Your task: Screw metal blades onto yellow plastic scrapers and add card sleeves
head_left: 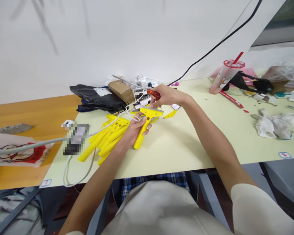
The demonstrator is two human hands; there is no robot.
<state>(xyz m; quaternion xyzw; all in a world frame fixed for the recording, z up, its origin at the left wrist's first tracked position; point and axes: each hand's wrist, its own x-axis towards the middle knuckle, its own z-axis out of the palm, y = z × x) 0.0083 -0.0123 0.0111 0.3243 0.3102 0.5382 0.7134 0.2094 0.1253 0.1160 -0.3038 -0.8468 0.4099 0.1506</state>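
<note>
Surface point(186, 143): pale, its near edge toward the person. Heap of yellow scrapers point(105, 138): near the left edge. Left hand point(134, 129): fingers wrapped round the handle of one yellow scraper point(144, 125), held just above the surface beside the heap. Right hand point(166, 95): fingers closed on a red-handled screwdriver point(154, 93), over the scraper's head.

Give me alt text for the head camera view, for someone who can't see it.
A person's left hand holds a yellow plastic scraper by its handle while the right hand holds a red-handled screwdriver over its head. A pile of yellow scrapers lies to the left on a pale table.
</note>
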